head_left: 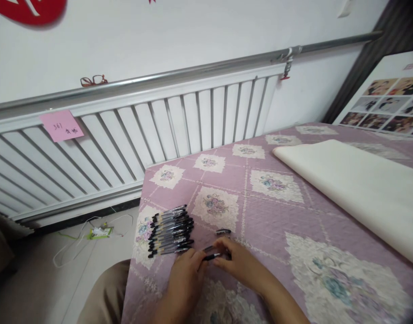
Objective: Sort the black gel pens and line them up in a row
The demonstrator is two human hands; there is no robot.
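Side by side, several black-and-clear pens point(170, 230) lie in a row on the patterned purple tablecloth point(223, 175). Just below that row, my left hand point(188, 274) is closed around one end of a black pen point(211, 257). My right hand point(238, 261) pinches the pen's other end, its fingers curled. A second short dark piece point(208, 248) shows between the hands; its kind is hard to tell. Beyond my right fingers, a black pen cap point(223, 231) rests on the cloth.
To the right lies a folded cream sheet point(355, 180), with a photo board point(385, 99) behind it. A white radiator point(199, 119) runs behind the bed-like surface, carrying glasses point(93, 80) and a pink note point(61, 126). A white cable point(79, 240) lies on the floor.
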